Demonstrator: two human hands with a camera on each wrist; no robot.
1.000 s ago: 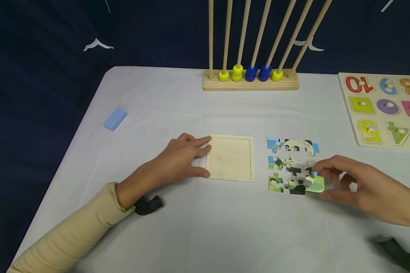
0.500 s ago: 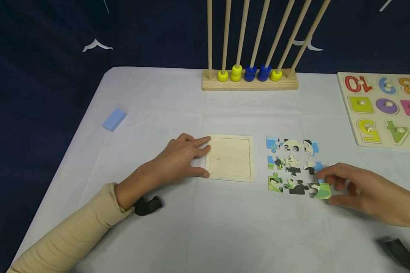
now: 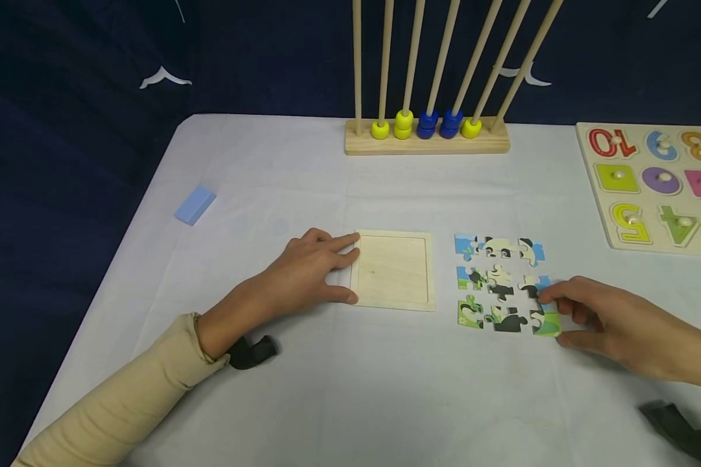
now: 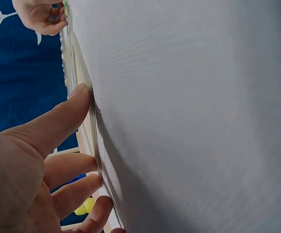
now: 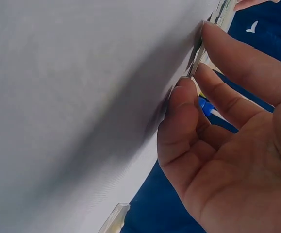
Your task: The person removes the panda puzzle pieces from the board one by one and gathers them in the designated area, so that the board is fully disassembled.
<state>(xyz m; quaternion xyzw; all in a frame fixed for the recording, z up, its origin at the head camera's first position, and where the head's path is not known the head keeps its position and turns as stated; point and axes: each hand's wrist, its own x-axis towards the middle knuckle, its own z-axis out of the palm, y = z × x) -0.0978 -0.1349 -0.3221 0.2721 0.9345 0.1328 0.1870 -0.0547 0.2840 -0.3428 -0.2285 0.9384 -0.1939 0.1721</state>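
Observation:
A shallow wooden puzzle tray [image 3: 393, 272] lies bare on the table. My left hand [image 3: 312, 269] rests against its left edge, fingers spread, the thumb at the lower corner and fingertips at the upper one. In the left wrist view the thumb [image 4: 72, 111] touches the tray's rim. Right of the tray, panda jigsaw pieces [image 3: 501, 282] lie in three rows with gaps. My right hand [image 3: 610, 324] pinches the green bottom-right puzzle piece [image 3: 548, 324] between thumb and fingers, close over the table. In the right wrist view the piece [image 5: 197, 54] shows edge-on at the fingertips.
A wooden bead counter [image 3: 426, 146] with tall rods and yellow and blue beads stands at the back. A knob puzzle board [image 3: 648, 188] with numbers and shapes lies at the far right. A blue block [image 3: 195, 205] lies at the left, on the white tablecloth [image 3: 269, 162].
My right hand has shifted the green corner piece slightly right, away from its neighbour, then a little back. The middle-right piece shows more now. My left hand has stayed at the tray.

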